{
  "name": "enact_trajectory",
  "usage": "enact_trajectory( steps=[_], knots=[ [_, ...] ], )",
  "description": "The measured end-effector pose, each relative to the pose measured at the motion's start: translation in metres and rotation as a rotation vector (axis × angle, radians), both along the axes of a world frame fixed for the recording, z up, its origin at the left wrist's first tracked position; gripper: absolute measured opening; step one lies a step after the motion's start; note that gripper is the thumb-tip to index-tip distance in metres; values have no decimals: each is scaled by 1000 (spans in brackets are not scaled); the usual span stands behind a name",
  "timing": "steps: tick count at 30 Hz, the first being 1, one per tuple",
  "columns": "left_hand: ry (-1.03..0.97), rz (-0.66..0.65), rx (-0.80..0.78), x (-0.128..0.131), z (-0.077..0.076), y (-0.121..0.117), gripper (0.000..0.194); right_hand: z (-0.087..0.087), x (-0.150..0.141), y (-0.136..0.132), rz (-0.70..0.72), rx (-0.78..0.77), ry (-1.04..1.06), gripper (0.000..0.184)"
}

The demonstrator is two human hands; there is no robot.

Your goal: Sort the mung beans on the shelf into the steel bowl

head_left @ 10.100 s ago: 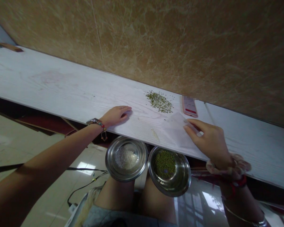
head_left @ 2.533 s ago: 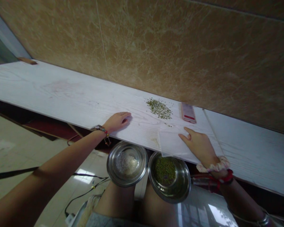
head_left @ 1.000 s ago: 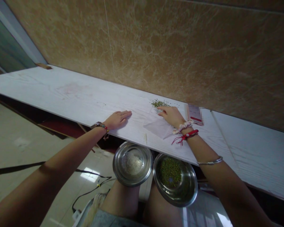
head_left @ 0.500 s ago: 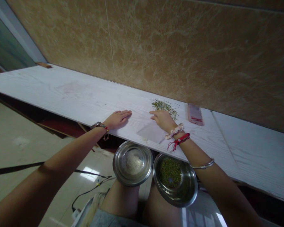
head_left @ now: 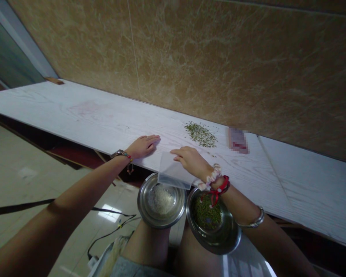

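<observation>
- well, my right hand [head_left: 192, 159] is narrowed, its fingers and thumb closed on a translucent plastic sheet [head_left: 175, 175] at its far end; the exact grip underneath is hidden.
- the sheet slopes from my fingers toward me, and its near edge reaches past the front of the white shelf [head_left: 118, 109], over the far rim of the left-hand bowl [head_left: 144, 209]; whether it touches that rim i cannot tell.
- my left hand [head_left: 142, 146] lies flat and palm down on the shelf, fingers stretched and together, thumb bent just beside them.
- on my right wrist sit a pale scrunchie [head_left: 212, 179] and a red cord bracelet [head_left: 221, 186], with a silver bangle [head_left: 256, 219] further up the arm.
- my left wrist has a watch [head_left: 117, 153] and a beaded bracelet [head_left: 127, 154].
- that left-hand bowl, steel, holds white grains [head_left: 163, 200].
- just beside it, the right-hand bowl [head_left: 232, 236] holds a layer of green beans [head_left: 206, 215], partly covered by my bracelet's ends; both bowls are at my knees.
- beyond my right hand, a loose patch of scattered beans [head_left: 201, 134] lies on the shelf, a few strays nearer my wrist.
- to the right of that patch is a phone [head_left: 238, 140], its screen blurred.
- behind everything rises a brown marbled wall [head_left: 190, 57].
- far left on the shelf, near the corner, lies a small wooden piece [head_left: 54, 80].
- below left, a black cable [head_left: 103, 234] winds over the tiled floor [head_left: 31, 192].
</observation>
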State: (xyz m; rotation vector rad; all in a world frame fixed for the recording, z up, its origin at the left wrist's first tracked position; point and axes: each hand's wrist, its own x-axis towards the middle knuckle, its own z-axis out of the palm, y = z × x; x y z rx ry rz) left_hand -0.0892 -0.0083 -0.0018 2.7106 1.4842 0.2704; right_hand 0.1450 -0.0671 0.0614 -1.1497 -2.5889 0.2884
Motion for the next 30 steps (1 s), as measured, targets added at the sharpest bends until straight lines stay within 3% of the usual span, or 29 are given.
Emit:
enact_trajectory(
  steps=[3,7,15,20,26,30],
  knots=[
    [-4,7,5,1,1,0,47,11,15,5,-54,35,58,28],
    [-9,4,18,3,2,0,47,25,50,14,-235,122,126,28],
    [43,31,47,4,3,-1,47,24,133,22,-449,482,170,24],
    [118,71,66,13,10,3,42,10,154,21,-442,665,108,20],
    [181,122,149,35,17,11,33,-21,153,13,-437,722,32,20],
    [222,136,125,44,20,18,31,-36,151,10,-408,756,22,22]
  ],
)
